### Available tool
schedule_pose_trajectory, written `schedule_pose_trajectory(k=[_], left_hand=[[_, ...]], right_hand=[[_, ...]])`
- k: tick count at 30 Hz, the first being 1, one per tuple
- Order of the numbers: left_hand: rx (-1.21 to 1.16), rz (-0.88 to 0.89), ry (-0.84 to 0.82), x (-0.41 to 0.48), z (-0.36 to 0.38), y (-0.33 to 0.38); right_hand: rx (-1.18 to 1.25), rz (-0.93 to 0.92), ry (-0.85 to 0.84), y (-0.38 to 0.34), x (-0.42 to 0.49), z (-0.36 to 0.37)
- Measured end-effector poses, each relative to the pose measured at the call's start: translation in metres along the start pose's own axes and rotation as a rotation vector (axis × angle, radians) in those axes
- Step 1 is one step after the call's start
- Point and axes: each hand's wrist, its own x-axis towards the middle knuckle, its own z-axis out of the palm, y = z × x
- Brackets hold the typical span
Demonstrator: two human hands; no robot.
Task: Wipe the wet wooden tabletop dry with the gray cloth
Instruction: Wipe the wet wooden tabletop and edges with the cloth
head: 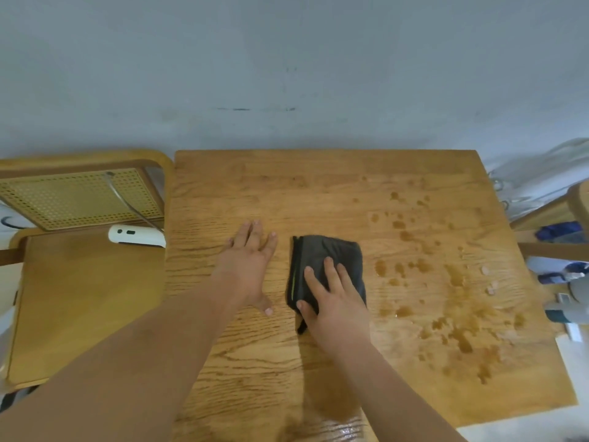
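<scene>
A folded gray cloth point(331, 253) with a dark edge and a thin green stripe lies near the middle of the wooden tabletop point(318, 186). My right hand point(334, 298) presses flat on the cloth's near half, fingers spread. My left hand point(251, 263) rests palm down on the bare wood just left of the cloth, fingers apart, holding nothing. Water drops and patches point(452, 301) cover the right part of the tabletop, and a wet sheen point(338, 422) shows near the front edge.
A wooden chair point(79, 298) with a cane back stands to the left, with a white device point(137, 236) on its seat. Another chair point(561, 218) and some blue and white items point(564, 282) sit at the right edge. A grey wall is behind the table.
</scene>
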Motion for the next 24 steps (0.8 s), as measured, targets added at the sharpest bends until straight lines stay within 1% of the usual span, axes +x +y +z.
schedule_pose_trajectory(k=[3, 5, 8, 9, 10, 12, 14, 17, 21, 24], left_hand=[[-0.031, 0.007, 0.019, -0.005, -0.002, -0.005], [-0.108, 0.002, 0.055, -0.011, 0.005, -0.01], [-0.263, 0.023, 0.111, -0.024, 0.021, -0.026], [-0.273, 0.051, 0.114, -0.028, 0.025, -0.037], [-0.254, 0.074, 0.117, -0.033, 0.027, -0.049], [-0.199, 0.067, 0.119, -0.04, 0.027, -0.075], [-0.186, 0.005, 0.101, -0.041, 0.025, -0.097], [-0.24, -0.066, 0.096, -0.037, 0.022, -0.123], [-0.256, -0.022, 0.153, -0.026, 0.011, -0.153], [-0.236, 0.001, 0.139, -0.015, 0.005, -0.162]], right_hand=[[-0.027, -0.071, -0.052, -0.01, -0.043, 0.031], [-0.044, -0.064, -0.124, -0.021, -0.061, 0.04], [-0.051, -0.074, -0.145, -0.036, -0.064, 0.038], [-0.048, -0.084, -0.198, -0.041, -0.06, 0.037], [-0.042, -0.082, -0.217, -0.047, -0.053, 0.033], [-0.09, -0.095, -0.198, -0.067, -0.03, 0.022], [-0.098, -0.102, -0.203, -0.092, 0.002, 0.015], [-0.105, -0.144, -0.147, -0.126, 0.052, 0.002], [-0.075, -0.123, -0.121, -0.145, 0.115, -0.018], [-0.033, -0.104, -0.112, -0.144, 0.143, -0.026]])
